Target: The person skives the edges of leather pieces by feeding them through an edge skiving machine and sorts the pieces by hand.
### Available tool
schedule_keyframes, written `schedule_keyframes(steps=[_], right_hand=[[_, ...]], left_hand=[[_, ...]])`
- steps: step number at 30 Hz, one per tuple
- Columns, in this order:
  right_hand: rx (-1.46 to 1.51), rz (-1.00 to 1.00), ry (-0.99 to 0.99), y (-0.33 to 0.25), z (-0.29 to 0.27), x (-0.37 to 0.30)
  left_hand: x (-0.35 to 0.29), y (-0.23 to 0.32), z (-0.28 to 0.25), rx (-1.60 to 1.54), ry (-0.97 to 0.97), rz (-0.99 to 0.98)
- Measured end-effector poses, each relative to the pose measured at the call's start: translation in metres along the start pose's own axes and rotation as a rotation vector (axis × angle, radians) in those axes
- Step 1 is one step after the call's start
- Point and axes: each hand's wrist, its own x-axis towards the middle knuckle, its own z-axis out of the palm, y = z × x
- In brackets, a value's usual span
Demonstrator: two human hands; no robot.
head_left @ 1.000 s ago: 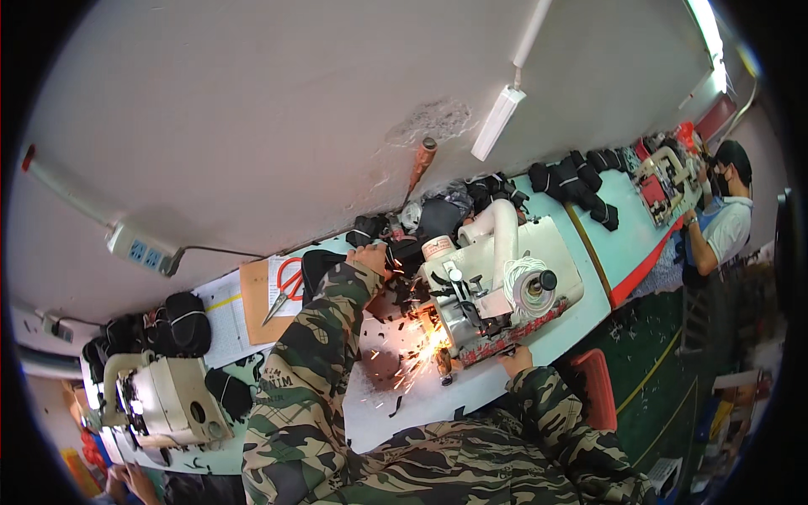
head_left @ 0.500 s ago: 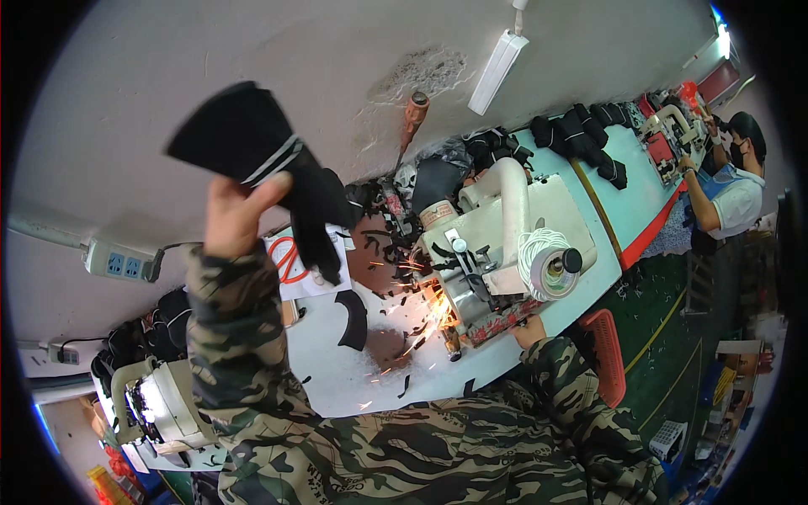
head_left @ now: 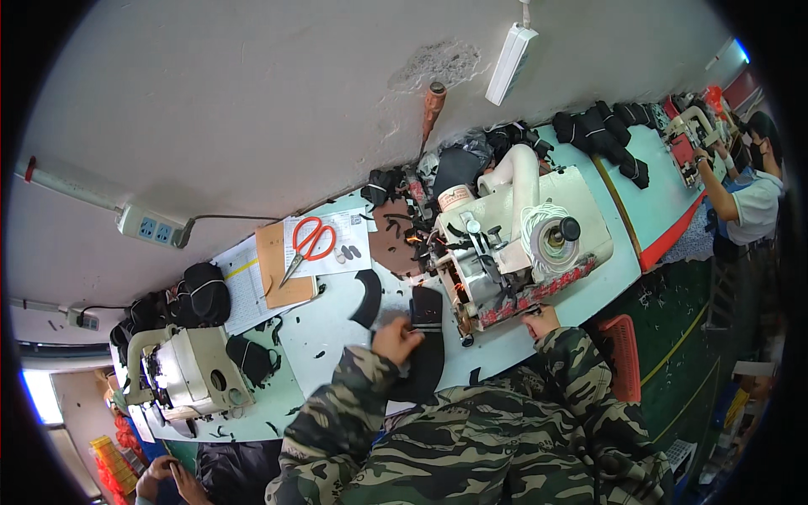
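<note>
On the table in front of me lies a bundle of flat black pieces (head_left: 427, 358), tied across by a thin pale band. My left hand (head_left: 397, 341) is closed on its left edge at the band. A white machine (head_left: 539, 210) with a bent thick pipe and a coil of white cord (head_left: 549, 238) stands just right of the bundle. My right hand (head_left: 540, 321) is at the machine's front lower edge, fingers curled; a small dark thing shows at them, too little to name. A few orange sparks glow at the machine's left end. A curved black piece (head_left: 367, 296) lies left of the bundle.
Orange-handled scissors (head_left: 310, 244) rest on papers and a brown card (head_left: 273, 261). A second machine (head_left: 189, 370) stands at left. Black bundles (head_left: 602, 135) lie at the far right near a co-worker (head_left: 749, 202). A red basket (head_left: 623, 358) stands beside the table.
My left hand has come down from high on the left and brought the black bundle onto the table by the machine. The bright spray of sparks has shrunk. My right hand stays at the machine.
</note>
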Motion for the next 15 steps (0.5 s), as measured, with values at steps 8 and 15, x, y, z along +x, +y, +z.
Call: schedule_keyframes(steps=[8,15], right_hand=[[0.137,0.029,-0.003,0.014,0.003,0.008],[0.173,0.021,0.018,0.011,0.004,0.004]], left_hand=[[0.065,-0.04,-0.045,0.744,0.425,0.241],[0.077,-0.043,-0.047,0.74,0.458,0.331]])
